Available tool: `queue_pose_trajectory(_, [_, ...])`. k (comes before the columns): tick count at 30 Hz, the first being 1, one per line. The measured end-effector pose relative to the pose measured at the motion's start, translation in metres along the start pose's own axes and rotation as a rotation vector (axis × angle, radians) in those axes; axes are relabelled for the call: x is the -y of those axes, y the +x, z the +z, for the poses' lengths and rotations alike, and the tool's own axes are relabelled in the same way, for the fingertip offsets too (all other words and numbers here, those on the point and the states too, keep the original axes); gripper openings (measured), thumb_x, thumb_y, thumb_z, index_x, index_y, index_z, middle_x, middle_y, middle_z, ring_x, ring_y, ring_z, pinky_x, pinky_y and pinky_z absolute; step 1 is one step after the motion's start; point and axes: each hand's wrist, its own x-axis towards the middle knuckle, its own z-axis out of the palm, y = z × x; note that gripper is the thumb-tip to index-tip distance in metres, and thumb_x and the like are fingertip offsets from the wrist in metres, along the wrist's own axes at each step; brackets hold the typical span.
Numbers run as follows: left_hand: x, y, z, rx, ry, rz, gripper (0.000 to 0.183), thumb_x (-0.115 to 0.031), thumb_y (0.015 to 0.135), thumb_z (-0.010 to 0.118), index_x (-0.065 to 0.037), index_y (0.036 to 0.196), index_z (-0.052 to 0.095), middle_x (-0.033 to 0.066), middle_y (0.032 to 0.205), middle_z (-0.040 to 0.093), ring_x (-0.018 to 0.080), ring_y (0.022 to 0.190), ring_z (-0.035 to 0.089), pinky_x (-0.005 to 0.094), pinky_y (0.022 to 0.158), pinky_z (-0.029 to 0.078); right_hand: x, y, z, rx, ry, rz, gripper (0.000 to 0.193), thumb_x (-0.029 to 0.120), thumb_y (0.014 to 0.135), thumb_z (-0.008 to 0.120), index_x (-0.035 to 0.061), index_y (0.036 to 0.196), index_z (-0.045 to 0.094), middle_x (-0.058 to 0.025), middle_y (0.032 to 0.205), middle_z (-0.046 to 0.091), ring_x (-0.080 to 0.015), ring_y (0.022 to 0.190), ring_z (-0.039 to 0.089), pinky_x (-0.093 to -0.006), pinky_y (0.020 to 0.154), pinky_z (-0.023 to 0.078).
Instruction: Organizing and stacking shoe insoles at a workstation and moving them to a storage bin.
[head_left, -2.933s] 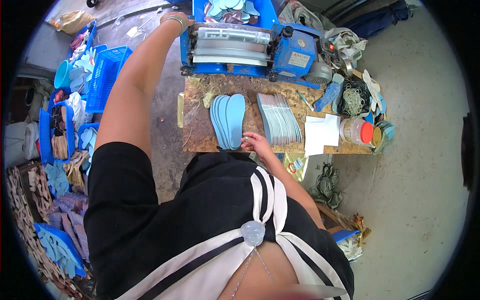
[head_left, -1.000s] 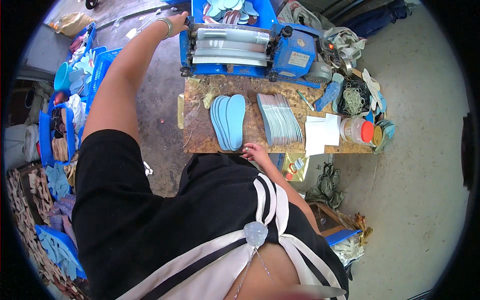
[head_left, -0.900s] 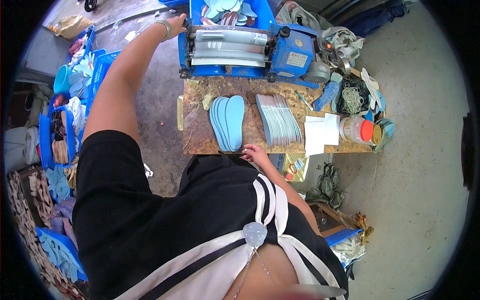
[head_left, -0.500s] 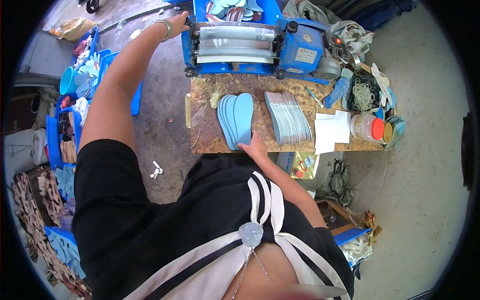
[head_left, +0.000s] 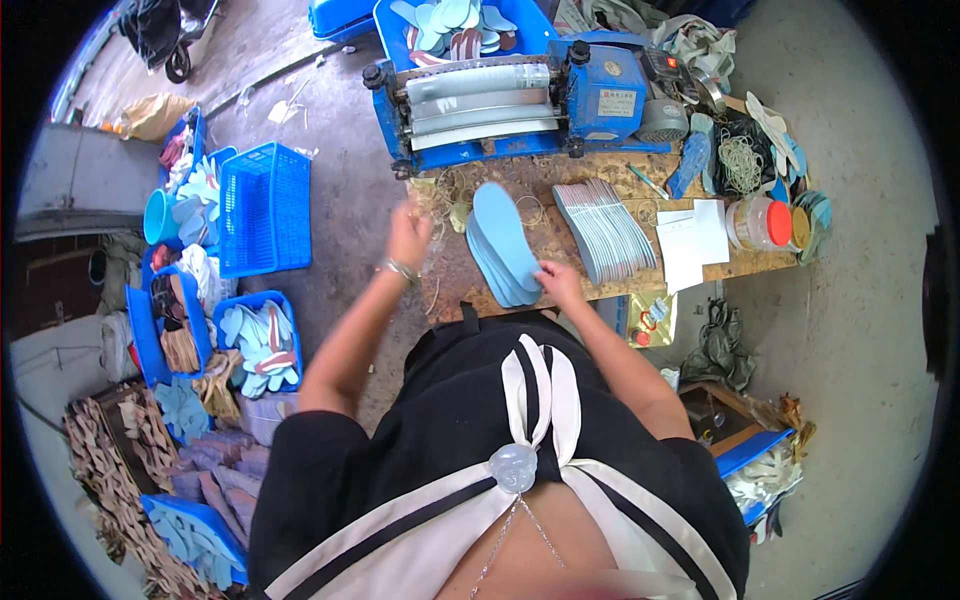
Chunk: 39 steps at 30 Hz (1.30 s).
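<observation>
A few light blue insoles [head_left: 507, 240] overlap in a small fanned pile near the front left of the wooden table [head_left: 450, 290]. At the heel end, my right hand [head_left: 562, 284] pinches the edge of the top insole between thumb and fingers. My left hand [head_left: 408, 238] hovers by the table's left edge, next to a tangle of pale string [head_left: 455, 195]; motion smears its fingers. Right of the pile lies a thick row of stacked insoles [head_left: 606, 232] with their edges showing. Behind the pile stands a blue roller machine [head_left: 480, 108].
White paper sheets [head_left: 692, 243], a red-lidded jar [head_left: 762, 222] and a blue-handled tool [head_left: 690, 165] occupy the table's right side. Beyond the machine sits a blue bin of insoles [head_left: 465, 25]. On the floor to the left are a blue basket [head_left: 265, 210] and several filled bins.
My left hand has come back from the machine's left end to the table's left edge. The top insole has turned and shifted over the pile, with my right hand at its edge.
</observation>
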Motion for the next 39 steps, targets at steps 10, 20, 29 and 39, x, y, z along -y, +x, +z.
queue_pose_trajectory(10, [0.042,-0.099,0.093,0.642,-0.162,-0.397,0.042,-0.025,0.078,0.061,0.001,0.108,0.047,0.0147,0.087,0.06,0.0194,0.072,0.06,0.0307,0.065,0.049,0.145,0.109,-0.011,0.194,0.592,-0.024,0.02,0.014,0.082,0.056,0.0054,0.1,0.059,-0.0029,0.082,0.062,-0.0104,0.063,0.058,-0.0212,0.055,0.048])
queue_pose_trajectory(20, [0.051,-0.084,0.11,0.497,0.004,-0.662,0.046,-0.047,0.08,0.054,-0.002,0.074,0.063,0.0086,0.061,0.061,0.0208,0.055,0.06,0.0357,0.054,0.05,0.051,0.047,0.005,0.381,-0.447,-0.146,0.055,0.034,0.068,0.069,-0.0036,0.105,0.051,-0.0201,0.096,0.059,-0.0275,0.089,0.059,-0.0378,0.076,0.047])
queue_pose_trajectory(29, [0.02,-0.084,0.138,0.48,-0.833,-0.955,0.035,-0.037,0.079,0.06,-0.005,0.091,0.057,0.0064,0.073,0.06,0.0134,0.054,0.054,0.0275,0.045,0.043,-0.044,0.075,0.02,0.667,-0.056,0.05,0.029,0.006,0.07,0.067,0.0001,0.096,0.055,-0.0068,0.077,0.059,-0.0172,0.06,0.057,-0.0282,0.054,0.048])
queue_pose_trajectory(39, [-0.087,-0.073,0.102,0.455,-1.179,-0.65,0.037,-0.031,0.088,0.045,-0.002,0.111,0.048,0.0123,0.099,0.059,0.0244,0.085,0.06,0.0384,0.076,0.05,0.024,0.047,-0.023,0.749,0.401,-0.124,0.034,0.0,0.078,0.054,0.0039,0.111,0.048,-0.004,0.083,0.057,-0.015,0.065,0.059,-0.0243,0.051,0.047])
